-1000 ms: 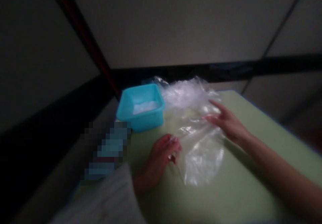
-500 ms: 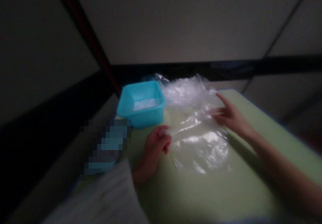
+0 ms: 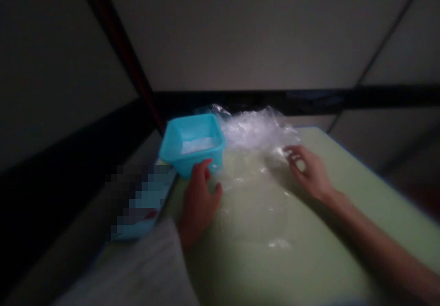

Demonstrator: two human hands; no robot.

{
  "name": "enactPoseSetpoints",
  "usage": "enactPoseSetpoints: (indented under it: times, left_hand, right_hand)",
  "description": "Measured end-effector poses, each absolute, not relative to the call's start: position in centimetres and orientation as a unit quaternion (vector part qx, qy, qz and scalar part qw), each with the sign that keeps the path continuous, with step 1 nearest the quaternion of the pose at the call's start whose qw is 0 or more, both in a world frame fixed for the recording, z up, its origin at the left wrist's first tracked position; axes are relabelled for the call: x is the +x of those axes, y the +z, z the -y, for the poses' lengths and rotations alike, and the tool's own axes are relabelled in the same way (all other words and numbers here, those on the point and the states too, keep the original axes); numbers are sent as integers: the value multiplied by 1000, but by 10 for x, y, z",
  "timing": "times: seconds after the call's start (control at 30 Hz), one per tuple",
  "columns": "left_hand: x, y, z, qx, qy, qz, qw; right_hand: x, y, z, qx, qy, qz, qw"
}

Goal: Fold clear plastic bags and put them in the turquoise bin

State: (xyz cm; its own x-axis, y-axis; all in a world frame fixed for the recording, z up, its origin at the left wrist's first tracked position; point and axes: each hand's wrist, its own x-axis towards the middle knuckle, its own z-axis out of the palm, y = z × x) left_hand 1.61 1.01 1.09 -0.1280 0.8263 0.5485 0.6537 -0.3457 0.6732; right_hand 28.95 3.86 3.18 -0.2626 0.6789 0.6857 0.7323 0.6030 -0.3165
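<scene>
A thin, clear plastic bag (image 3: 254,214) lies spread flat over the pale green tabletop between my hands. My left hand (image 3: 201,200) is beside its left edge, thumb and fingers apart, holding nothing, just in front of a turquoise plastic basket (image 3: 192,161). Something white and flat (image 3: 197,145) rests on the basket's floor. On the right, my right hand (image 3: 309,170) bends its thumb and fingers into a ring. Its fingertips meet at a shiny fold of the clear plastic. Blur hides the exact contact.
A heap of crumpled clear plastic (image 3: 252,129) lies at the table's far end, right of the basket. A blurred-out bluish item (image 3: 147,200) sits along the left edge. The green table (image 3: 347,186) meets a wall behind, with a dark band along it.
My left hand has let go of the plastic bag and its fingers have spread. The bag has settled flatter on the table. My right hand has come slightly lower and its fingers have curled in.
</scene>
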Motion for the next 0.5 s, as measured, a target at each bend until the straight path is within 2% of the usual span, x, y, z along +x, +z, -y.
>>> enactPoseSetpoints:
  times: [0.07,0.13,0.2,0.33,0.5]
  left_hand:
    - [15,13,-4,724,478,-497,6]
    - [17,15,4,813,418,-404,-29]
    - [21,16,13,886,324,-331,8]
    - [29,20,22,949,141,-262,99]
    - [27,23,24,956,67,-253,133]
  right_hand:
    - [281,31,-33,-387,-34,854,346]
    - [275,30,-28,-349,-18,893,282]
    - [270,29,-24,-332,12,909,253]
    - [259,30,-18,-298,136,908,261]
    - [244,27,-10,-256,277,898,225]
